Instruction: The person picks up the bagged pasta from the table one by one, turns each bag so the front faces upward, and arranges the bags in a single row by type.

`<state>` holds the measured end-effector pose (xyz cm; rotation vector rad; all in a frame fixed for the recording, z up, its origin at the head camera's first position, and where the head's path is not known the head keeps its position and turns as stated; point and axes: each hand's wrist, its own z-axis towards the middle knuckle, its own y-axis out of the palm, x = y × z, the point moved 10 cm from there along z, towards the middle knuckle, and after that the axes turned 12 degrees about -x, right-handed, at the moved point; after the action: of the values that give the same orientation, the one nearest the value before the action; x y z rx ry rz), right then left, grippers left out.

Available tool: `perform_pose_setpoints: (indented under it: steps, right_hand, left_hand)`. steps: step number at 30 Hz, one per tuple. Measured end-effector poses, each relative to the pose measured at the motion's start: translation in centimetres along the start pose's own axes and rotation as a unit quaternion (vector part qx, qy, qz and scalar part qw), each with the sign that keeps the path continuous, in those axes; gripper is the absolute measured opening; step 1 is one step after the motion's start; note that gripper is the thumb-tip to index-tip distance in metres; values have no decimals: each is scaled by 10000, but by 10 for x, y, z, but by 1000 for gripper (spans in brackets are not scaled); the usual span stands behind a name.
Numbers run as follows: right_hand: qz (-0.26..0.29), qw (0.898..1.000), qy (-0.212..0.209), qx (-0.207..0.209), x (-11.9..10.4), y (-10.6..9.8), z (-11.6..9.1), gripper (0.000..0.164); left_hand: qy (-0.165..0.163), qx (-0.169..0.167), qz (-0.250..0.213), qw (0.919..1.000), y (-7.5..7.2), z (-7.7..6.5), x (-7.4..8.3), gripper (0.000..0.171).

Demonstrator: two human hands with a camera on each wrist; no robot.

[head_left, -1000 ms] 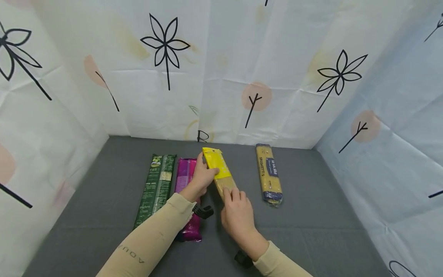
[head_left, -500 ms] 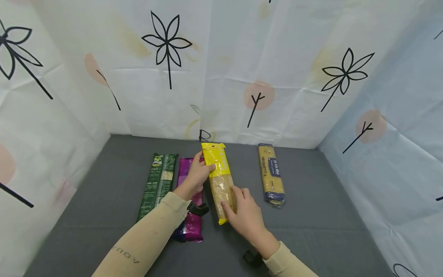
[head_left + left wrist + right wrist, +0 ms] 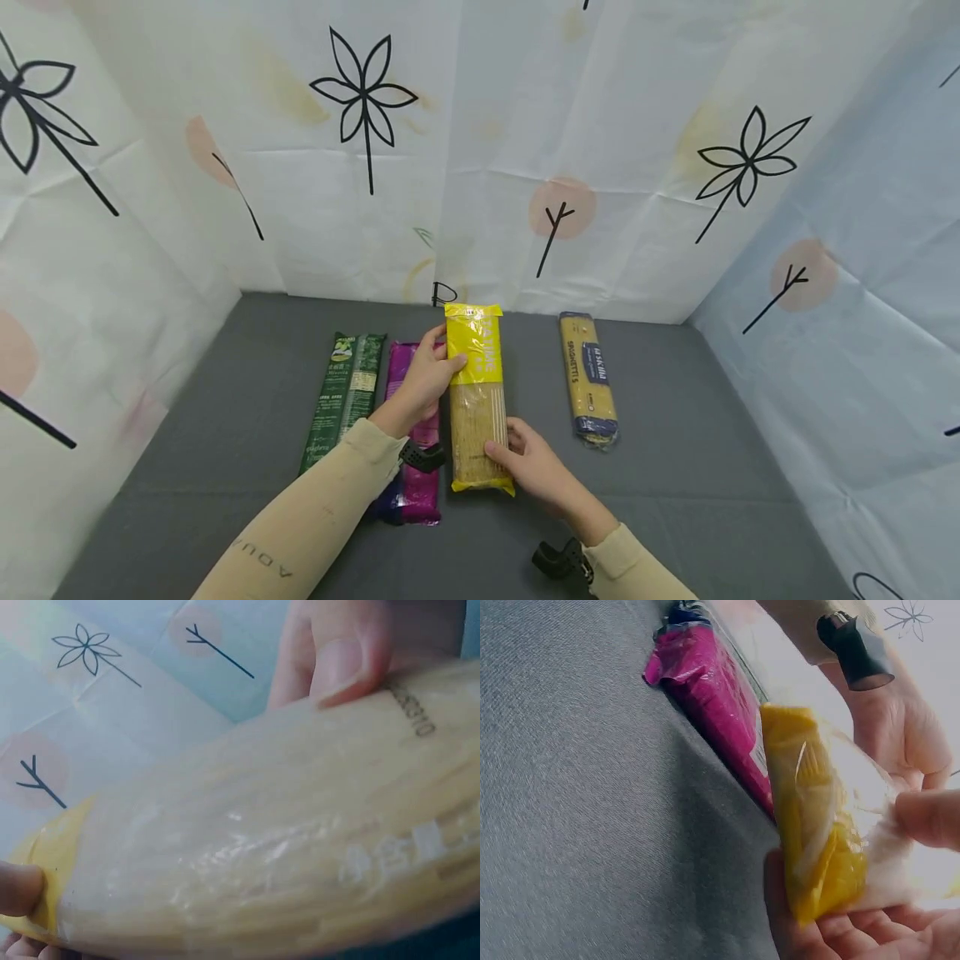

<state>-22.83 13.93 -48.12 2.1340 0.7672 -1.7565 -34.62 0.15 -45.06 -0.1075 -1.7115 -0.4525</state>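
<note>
Both hands hold a yellow-topped clear packet of spaghetti (image 3: 477,408), upright in the head view with its front towards me. My left hand (image 3: 423,379) grips its upper left edge, thumb on the yellow part. Low on the right edge, my right hand (image 3: 536,462) grips it, thumb in front and fingers behind. The right wrist view shows the packet's yellow bottom end (image 3: 821,862) above the grey cloth, with the right fingers (image 3: 855,937) under it. In the left wrist view the clear side (image 3: 225,855) fills most of the picture, strands showing through.
A purple spaghetti packet (image 3: 420,492) lies partly behind the left arm, beside a green one (image 3: 341,400) to its left. Towards the right lies a gold and blue spaghetti packet (image 3: 587,375). Patterned white cloth walls (image 3: 480,150) border the grey tabletop (image 3: 675,433) at back and sides.
The packet has turned from tilted to nearly upright, its front now facing the head camera. My right hand has moved down and right along it; the left hand has shifted slightly left.
</note>
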Motion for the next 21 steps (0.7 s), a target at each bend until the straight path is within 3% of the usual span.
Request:
perform_pose_setpoints:
  steps: [4, 7, 14, 16, 21]
  right_hand:
    - [299, 9995, -137, 32, 2, -2, 1, 53]
    - [393, 9986, -230, 258, 2, -6, -1, 51]
    - [346, 9944, -245, 966, -27, -14, -13, 46]
    - [316, 9927, -231, 1144, -26, -20, -12, 45]
    - [154, 9888, -107, 1480, -7, -41, -7, 46]
  left_hand:
    - [200, -224, 519, 9982, 3, -1, 3, 62]
    - [290, -420, 1137, 9922, 8, -3, 3, 65]
    - [315, -931, 2331, 9675, 28, -12, -13, 78]
    - [238, -1086, 2421, 9639, 34, -14, -21, 79]
    - [-34, -1364, 2309, 9634, 47, -15, -38, 82]
